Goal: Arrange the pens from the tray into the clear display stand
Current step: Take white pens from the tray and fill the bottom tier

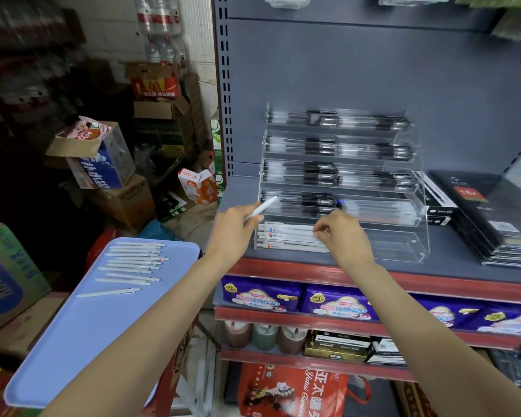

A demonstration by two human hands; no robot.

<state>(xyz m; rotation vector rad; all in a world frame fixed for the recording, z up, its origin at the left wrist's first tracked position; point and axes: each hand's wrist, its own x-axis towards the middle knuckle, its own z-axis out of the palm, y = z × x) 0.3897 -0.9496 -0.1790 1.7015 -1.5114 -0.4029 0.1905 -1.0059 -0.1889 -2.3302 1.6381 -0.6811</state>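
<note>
Pinching a white pen [260, 209] in the left hand [233, 228] just off the clear display stand [415, 224], while the right hand [342, 233] fingers the bottom row, honestly risks knocking those pens crooked.

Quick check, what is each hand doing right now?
Left hand: grips one white pen near the clear display stand.
Right hand: fingers curled, pinching the white pens in the bottom tier.
</note>
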